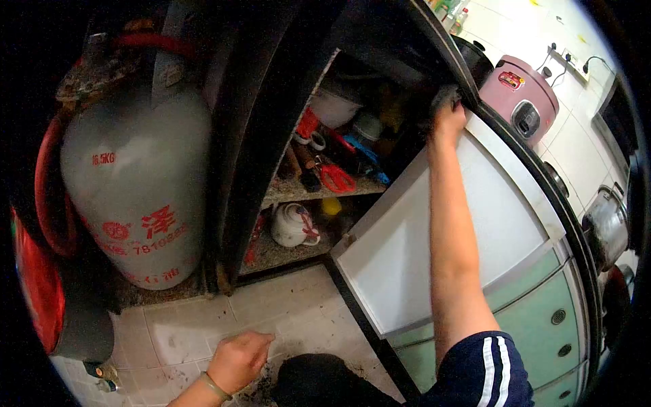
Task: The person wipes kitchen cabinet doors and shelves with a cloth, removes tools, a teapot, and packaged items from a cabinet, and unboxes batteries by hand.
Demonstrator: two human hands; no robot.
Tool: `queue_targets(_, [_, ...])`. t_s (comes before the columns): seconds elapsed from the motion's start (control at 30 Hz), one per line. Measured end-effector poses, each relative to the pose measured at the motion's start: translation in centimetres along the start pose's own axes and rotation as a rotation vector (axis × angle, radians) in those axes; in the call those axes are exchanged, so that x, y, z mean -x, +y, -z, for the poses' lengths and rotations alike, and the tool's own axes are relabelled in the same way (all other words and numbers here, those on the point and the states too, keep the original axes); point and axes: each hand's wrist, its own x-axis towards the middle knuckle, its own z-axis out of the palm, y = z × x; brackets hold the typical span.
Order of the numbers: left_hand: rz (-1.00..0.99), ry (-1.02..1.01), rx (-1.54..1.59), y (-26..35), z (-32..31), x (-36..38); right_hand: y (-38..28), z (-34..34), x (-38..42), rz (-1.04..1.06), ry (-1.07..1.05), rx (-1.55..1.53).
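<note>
I see one grey gas cylinder (135,183) with red lettering standing in the left bay under the counter, with one red hose (51,190) looping down its side. In the open cupboard to its right there are two shelves: the upper shelf (298,192) is crowded with small things, among them one pair of red-handled scissors (337,179) and one roll of tape (317,140), and the lower shelf holds one white ceramic pot (293,224). My right hand (449,121) is up at the top corner of the one white cupboard door (434,237), fingers curled over its upper edge and gripping it where it meets the dark rim of the counter. My left hand (239,359) is low, knuckles up on the tiled floor (183,332), fingers bent loosely and holding nothing that I can make out. The floor is pale square tile, stained and gritty near my hand. On the counter above stands one pink rice cooker (521,100), and the wall behind is white tile. The door stands swung out wide towards me, so the cupboard mouth is open, but the shelves are packed. The green cabinet front (542,305) runs along to the right of the door, close beside my arm.
</note>
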Motion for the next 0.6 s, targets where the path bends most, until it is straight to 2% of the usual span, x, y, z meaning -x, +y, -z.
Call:
queue_targets(0.03, [-0.02,-0.02,-0.007,0.2,-0.2,-0.2,-1.9,-1.0,0.1,0.115,0.082,0.144])
queue_targets(0.07, [-0.022,-0.018,-0.012,0.2,-0.2,-0.5,-2.4,-2.9,-0.4,0.1,0.113,0.255])
queue_targets(0.1, [-0.017,-0.029,-0.013,0.3,-0.2,-0.7,-4.3,-4.2,0.5,0.091,0.199,0.24])
queue_targets(0.13, [-0.009,-0.047,-0.009,0.5,-0.4,-0.8,-7.5,-4.5,3.1,0.187,0.331,0.075])
queue_targets(0.2, [-0.007,-0.074,-0.034,0.2,-0.8,-0.9,-12.8,-4.4,7.5,0.406,0.266,0.068])
queue_targets(0.27, [0.006,-0.107,-0.052,0.1,-1.8,-0.7,-16.5,-3.6,10.8,0.924,0.083,-0.147])
queue_targets(0.3, [-0.012,-0.108,-0.034,0.0,-2.4,-0.7,-17.7,-3.9,12.8,0.932,-0.061,-0.26])
queue_targets(0.37, [-0.026,-0.098,-0.015,0.3,-2.7,-0.6,-16.6,-2.4,12.8,0.862,-0.152,-0.287])
queue_targets(0.5, [-0.036,-0.09,-0.06,1.0,-1.4,-0.7,-10.5,-2.3,7.1,0.477,0.145,0.017])
queue_targets(0.53, [-0.014,-0.1,-0.082,1.0,-1.4,-0.7,-11.2,-1.9,7.0,0.471,0.141,0.024])
queue_targets(0.6, [-0.023,-0.101,-0.071,0.6,-1.6,-0.7,-12.7,-1.2,6.0,0.228,-0.077,0.275])
